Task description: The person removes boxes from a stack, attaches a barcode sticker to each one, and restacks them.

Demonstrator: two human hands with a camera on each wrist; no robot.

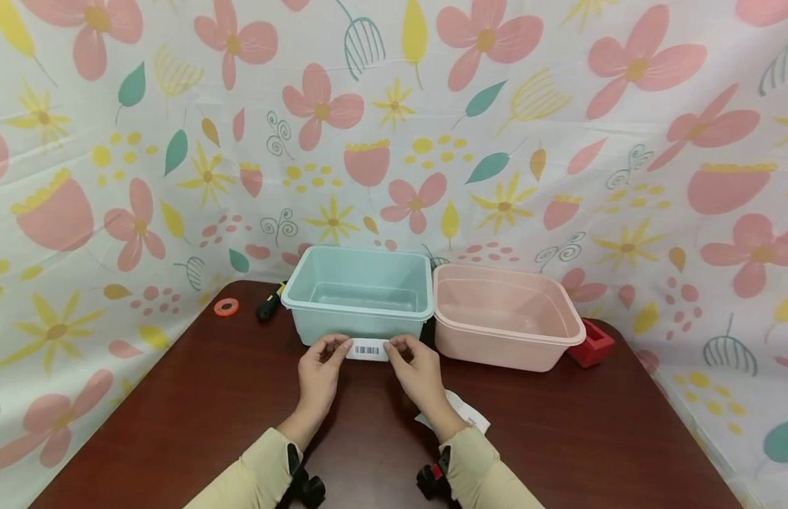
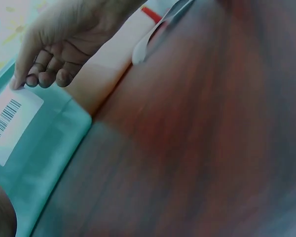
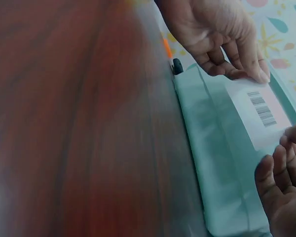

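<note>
"State the position of each hand."

"My left hand pinches the left end of the barcode label; my right hand pinches the right end. The hands are apart, with the label spanning the gap."

"Locate the label."

"It is held level, barcode facing me, before the front wall of the blue bin. I cannot tell whether it touches the wall."

"List adjacent items."

"The pink bin stands just right of the blue bin, a red object beyond it. A black-handled tool and an orange ring lie left. White paper lies near my right hand."
</note>
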